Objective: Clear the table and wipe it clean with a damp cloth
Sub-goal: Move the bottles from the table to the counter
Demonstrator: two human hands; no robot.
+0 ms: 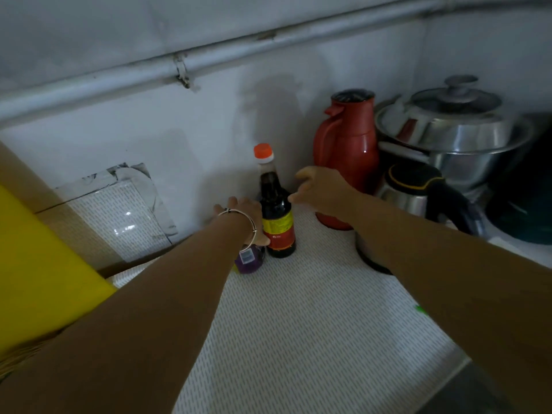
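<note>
1. Toward the back of the table (pixel 298 339), close to the wall, stands a dark sauce bottle (pixel 277 218) with an orange cap, upright on the dotted white covering.
2. Left hand (pixel 245 216), bangle at the wrist, lies against the bottle's left side low down, thumb touching near the label; whether the fingers wrap round behind it I cannot tell.
3. Right hand (pixel 319 186) hovers just to the right of the bottle's shoulder, fingers spread and loose, holding nothing and seemingly not touching the glass.
4. Likely glass and nearly full, the bottle should feel heavy for its size, rigid, smooth and breakable; a firm hold round the labelled belly looks safer than the narrow neck, as any sauce residue would make it slippery.
5. A small purple jar (pixel 250 259) with a tag sits just in front of the left wrist, touching or nearly touching the bottle, and could be knocked over.
6. To the right stand a red thermos jug (pixel 348 153), a steel electric kettle (pixel 409 192) and a lidded steel pot (pixel 454 127), crowding that side.
7. On the left, a cardboard box (pixel 89 231) with a yellow panel (pixel 35 264) hems in the other side, so lifting straight up and toward the person seems the clearest path
</note>
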